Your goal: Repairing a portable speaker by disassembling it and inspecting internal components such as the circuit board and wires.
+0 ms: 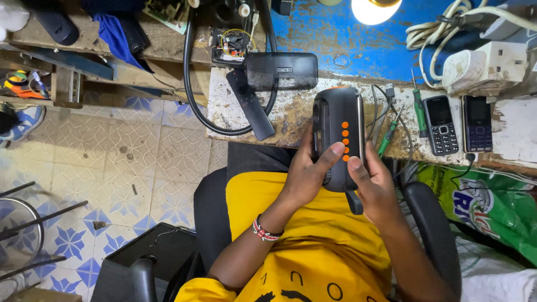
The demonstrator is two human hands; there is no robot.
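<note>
Matt black plastic speaker (337, 134) with glossy orange buttons; rough, chipped wooden bench (291, 114).

Speaker (337, 134) near end hidden by both hands. Lamp (373, 8) cut by far edge. Green bag (492, 210) runs off right.

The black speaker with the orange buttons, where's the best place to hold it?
Probably around its long rounded sides, one hand from each side. The speaker stands lengthwise, buttons up, and the left hand and right hand grip it near its lower end.
</note>
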